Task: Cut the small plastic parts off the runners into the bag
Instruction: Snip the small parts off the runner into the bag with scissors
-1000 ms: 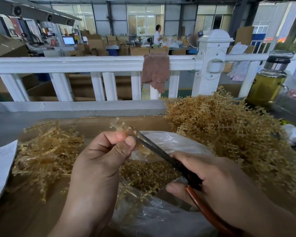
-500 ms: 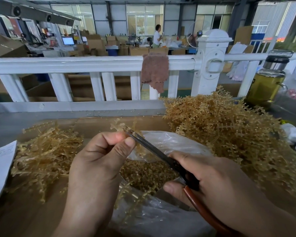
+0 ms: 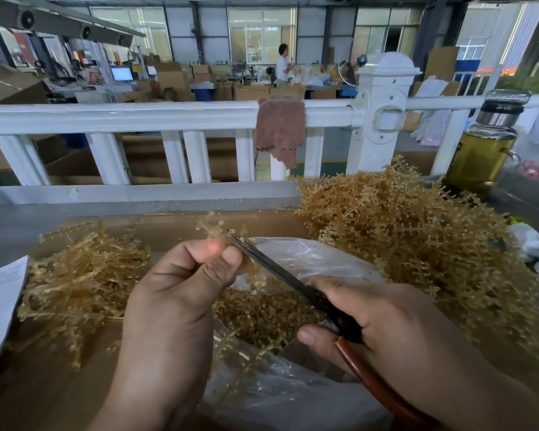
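Left hand (image 3: pixel 181 293) pinched a thin amber runner (image 3: pixel 210 227) between thumb and forefinger, over the bag (image 3: pixel 308 259) below it. Right hand (image 3: pixel 386 325) gripped the scissors (image 3: pixel 277 269), tips beside the left fingertips. Runner likely light, springy and snappable; hold its stem near the cut.

On the counter (image 3: pixel 28 393) the bag (image 3: pixel 318 259) sits in the middle with cut parts (image 3: pixel 262 318) inside, a heap of runners (image 3: pixel 402 244) on its right and another heap (image 3: pixel 81 275) on its left. Above it the left hand (image 3: pixel 175 300) holds a runner (image 3: pixel 210 227), the right hand (image 3: pixel 395 325) scissors (image 3: pixel 277 269). Behind, a cloth (image 3: pixel 279 126) hangs over a railing (image 3: pixel 137 116); a bottle (image 3: pixel 483 150) stands far right.
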Demonstrator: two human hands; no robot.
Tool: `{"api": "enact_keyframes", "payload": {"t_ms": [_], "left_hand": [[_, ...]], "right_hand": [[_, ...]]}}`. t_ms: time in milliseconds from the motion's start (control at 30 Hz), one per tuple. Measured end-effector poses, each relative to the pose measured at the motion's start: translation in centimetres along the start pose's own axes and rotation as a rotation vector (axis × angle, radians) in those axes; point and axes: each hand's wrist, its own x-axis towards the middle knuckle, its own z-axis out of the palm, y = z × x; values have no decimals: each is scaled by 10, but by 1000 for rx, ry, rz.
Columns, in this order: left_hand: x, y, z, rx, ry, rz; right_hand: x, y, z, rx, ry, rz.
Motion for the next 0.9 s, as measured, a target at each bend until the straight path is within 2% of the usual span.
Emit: {"api": "enact_keyframes", "payload": {"t_ms": [100, 667, 900], "left_hand": [[1, 0, -1, -14, -47, -5], [2, -5, -4, -75, -46, -13], [5, -8, -9, -27, -61, 1]], "right_hand": [[0, -1, 0, -3, 4, 1], [1, 0, -1, -18, 22, 4], [-1, 3, 3, 14, 1, -19]]}}
